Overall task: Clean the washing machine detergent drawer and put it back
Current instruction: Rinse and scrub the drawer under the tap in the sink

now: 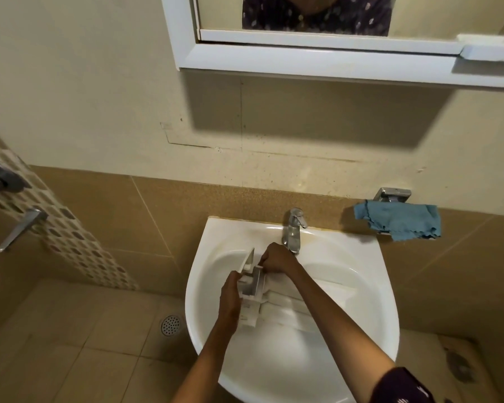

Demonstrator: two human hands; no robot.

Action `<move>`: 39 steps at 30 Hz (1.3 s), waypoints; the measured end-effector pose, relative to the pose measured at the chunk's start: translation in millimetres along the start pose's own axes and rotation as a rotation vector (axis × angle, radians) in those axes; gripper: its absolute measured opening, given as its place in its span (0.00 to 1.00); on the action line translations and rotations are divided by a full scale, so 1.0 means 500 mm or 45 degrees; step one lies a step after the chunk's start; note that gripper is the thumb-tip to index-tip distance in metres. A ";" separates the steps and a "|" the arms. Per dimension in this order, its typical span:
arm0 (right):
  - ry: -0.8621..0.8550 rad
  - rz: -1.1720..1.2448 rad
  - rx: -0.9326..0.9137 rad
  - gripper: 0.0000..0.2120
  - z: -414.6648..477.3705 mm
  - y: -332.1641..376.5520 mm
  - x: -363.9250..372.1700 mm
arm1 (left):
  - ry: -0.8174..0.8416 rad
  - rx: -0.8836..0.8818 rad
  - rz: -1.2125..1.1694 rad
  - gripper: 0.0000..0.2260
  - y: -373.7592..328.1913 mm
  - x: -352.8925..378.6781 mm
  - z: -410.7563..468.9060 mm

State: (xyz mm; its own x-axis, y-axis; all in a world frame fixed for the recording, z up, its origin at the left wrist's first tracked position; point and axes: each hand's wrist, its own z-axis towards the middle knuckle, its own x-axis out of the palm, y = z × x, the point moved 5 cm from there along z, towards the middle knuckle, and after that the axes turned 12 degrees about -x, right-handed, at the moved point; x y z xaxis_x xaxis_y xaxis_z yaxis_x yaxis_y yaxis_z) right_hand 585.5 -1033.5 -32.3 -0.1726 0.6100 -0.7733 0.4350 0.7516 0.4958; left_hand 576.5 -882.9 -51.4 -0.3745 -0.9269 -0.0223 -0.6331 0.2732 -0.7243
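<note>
Left hand (230, 298): curled round detergent drawer (252, 286) side.
Right hand (277, 261): pinches its upper end (near sink (221, 231) back edge).
Risk: hard pulling may snap plastic; loose grip drops it.

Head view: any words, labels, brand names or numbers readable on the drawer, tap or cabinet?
No legible text anywhere in this view.
Detergent drawer: faint reddish marks on its near end, too small to read.
Faucet, mirror cabinet, blue cloth: no markings visible.
</note>
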 end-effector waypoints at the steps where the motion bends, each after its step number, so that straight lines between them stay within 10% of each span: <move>1: -0.010 0.007 -0.009 0.14 -0.005 0.000 -0.001 | 0.008 -0.013 -0.010 0.16 0.004 -0.001 0.000; 6: -0.092 0.059 -0.123 0.13 -0.038 0.005 -0.013 | 0.105 0.067 0.017 0.11 -0.005 -0.002 -0.011; 10: -0.219 0.132 -0.163 0.14 -0.061 0.014 -0.012 | 0.208 0.116 0.155 0.26 -0.008 -0.011 -0.004; 22: -0.532 0.840 -0.290 0.08 -0.125 -0.011 0.003 | -0.107 0.489 0.589 0.18 -0.075 0.001 -0.031; 29: -1.040 2.130 0.578 0.11 -0.127 -0.184 -0.002 | -0.095 0.540 0.578 0.15 -0.082 0.000 -0.042; 39: -0.717 2.271 0.729 0.09 -0.005 -0.201 0.077 | -0.134 0.482 0.572 0.16 -0.091 0.000 -0.054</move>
State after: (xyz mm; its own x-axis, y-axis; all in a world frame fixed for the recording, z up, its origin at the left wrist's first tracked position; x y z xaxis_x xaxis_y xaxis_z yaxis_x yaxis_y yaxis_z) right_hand 532.6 -1085.0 -111.0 0.9219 0.2317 0.3107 -0.0275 -0.7604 0.6488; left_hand 586.9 -888.3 0.1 -0.4686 -0.7675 -0.4375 -0.1354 0.5517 -0.8229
